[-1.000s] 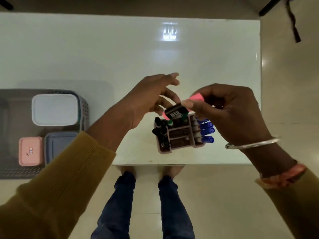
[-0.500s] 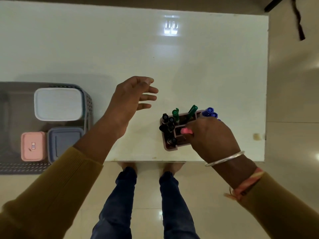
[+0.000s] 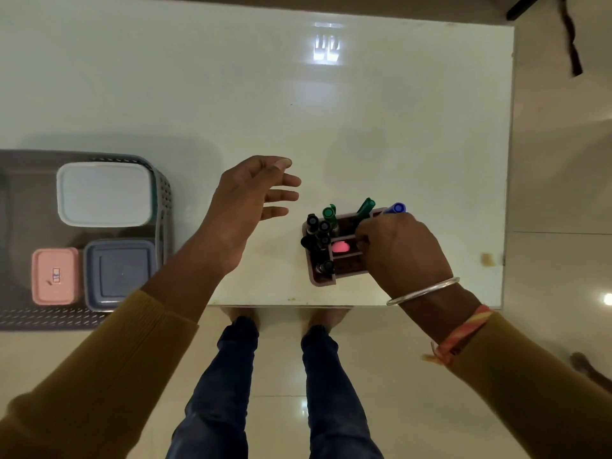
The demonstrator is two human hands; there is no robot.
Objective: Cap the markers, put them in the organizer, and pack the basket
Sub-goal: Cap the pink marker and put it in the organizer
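A brown organizer (image 3: 323, 279) stands near the table's front edge. It holds several black markers (image 3: 313, 223) on its left, two green ones (image 3: 329, 212) at the back and a blue one (image 3: 395, 208) at the back right. A pink marker (image 3: 340, 247) lies in its middle compartment. My right hand (image 3: 402, 251) covers the organizer's right half with curled fingers, their tips just right of the pink marker; whether they still touch it is unclear. My left hand (image 3: 251, 200) hovers left of the organizer, fingers spread, holding nothing.
A grey perforated basket (image 3: 164, 197) sits at the left, below table level. It holds a white box (image 3: 104, 193), a pink box (image 3: 54, 276) and a blue box (image 3: 119, 274). The white table (image 3: 331, 111) ends close behind my right wrist; my legs stand below.
My right hand brought the pink marker down from above the organizer into its middle compartment. My left hand drew back to the left and opened.
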